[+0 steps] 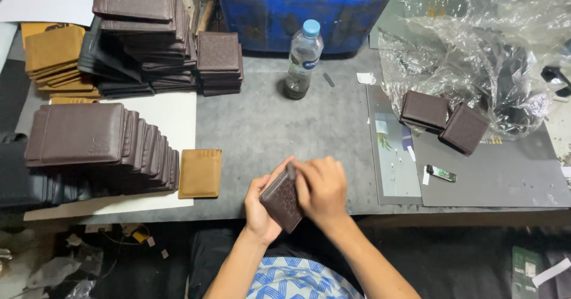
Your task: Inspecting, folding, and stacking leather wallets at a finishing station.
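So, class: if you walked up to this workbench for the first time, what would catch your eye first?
Both hands, left hand and right hand, grip a dark brown wallet at the bench's near edge. To the left, a fanned row of brown wallets lies on white card. Crumpled clear plastic fills the far right.

A grey tabletop (267, 126) carries a white sheet (172, 117) at the left with a fanned row of brown wallets (101, 144) and one tan card holder (200, 173) at its edge. Behind stand stacked dark wallets (143, 31) and tan ones (56, 58). A plastic bottle (303, 61) stands mid-table (blue cap), with two brown wallets (443, 120), crumpled clear plastic (476, 43) and a lighter (441, 173) at the right.
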